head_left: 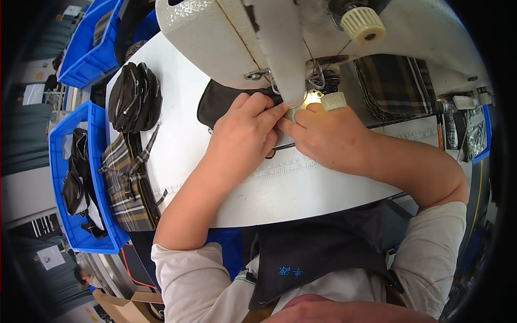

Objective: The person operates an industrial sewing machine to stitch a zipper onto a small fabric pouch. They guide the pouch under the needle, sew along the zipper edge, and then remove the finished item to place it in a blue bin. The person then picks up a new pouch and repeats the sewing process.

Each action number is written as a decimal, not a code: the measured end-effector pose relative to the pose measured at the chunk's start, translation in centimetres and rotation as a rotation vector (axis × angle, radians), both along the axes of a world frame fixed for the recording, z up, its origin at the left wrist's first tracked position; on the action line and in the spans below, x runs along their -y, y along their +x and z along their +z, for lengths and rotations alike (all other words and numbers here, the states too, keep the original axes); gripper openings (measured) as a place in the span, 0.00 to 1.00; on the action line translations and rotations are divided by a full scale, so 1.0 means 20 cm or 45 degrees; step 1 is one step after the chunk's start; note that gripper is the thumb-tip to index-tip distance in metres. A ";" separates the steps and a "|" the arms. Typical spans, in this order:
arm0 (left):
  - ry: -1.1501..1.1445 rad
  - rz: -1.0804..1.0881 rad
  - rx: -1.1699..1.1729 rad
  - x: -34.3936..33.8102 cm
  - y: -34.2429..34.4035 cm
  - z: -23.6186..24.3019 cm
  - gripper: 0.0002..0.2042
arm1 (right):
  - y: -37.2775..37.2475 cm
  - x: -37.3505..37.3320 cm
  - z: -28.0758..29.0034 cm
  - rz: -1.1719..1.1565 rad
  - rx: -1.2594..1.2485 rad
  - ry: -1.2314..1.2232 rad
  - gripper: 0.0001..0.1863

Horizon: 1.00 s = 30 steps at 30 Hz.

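Note:
A white sewing machine (210, 27) overhangs the work, its small lamp lit beside the needle area. A dark black fabric piece (215, 107) with a rounded edge lies under it. My left hand (247, 129) has bent fingers closed on this fabric just left of the needle area. My right hand (328, 140), fingers curled, holds the same piece from the right, its fingertips close to my left ones and partly hidden under the machine's lamp and knob. The needle itself is hidden. A small dark loop shows below my left hand.
Stacked black zipped pieces (132, 97) and plaid pieces (126, 183) lie on the white table (253, 199)'s left side. Blue bins (110, 239) stand beyond. Folded plaid fabric (396, 86) and plastic packets (474, 132) lie at right. A person (86, 277) is at far lower left.

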<state>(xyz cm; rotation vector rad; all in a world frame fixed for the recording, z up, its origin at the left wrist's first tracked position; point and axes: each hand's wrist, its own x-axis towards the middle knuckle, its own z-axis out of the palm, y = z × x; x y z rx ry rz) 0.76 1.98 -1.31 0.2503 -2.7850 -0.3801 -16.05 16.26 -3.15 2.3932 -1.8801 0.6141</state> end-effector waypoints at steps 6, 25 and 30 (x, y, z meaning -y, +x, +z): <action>0.150 -0.007 -0.044 0.03 0.01 0.00 0.14 | -0.01 0.00 -0.02 -0.003 -0.192 -0.150 0.13; 0.057 0.018 -0.148 0.04 -0.04 -0.03 0.14 | 0.02 -0.02 -0.02 -0.028 -0.213 -0.073 0.09; -0.003 0.057 -0.131 0.03 -0.04 -0.03 0.12 | 0.02 -0.01 -0.05 -0.019 -0.139 -0.125 0.05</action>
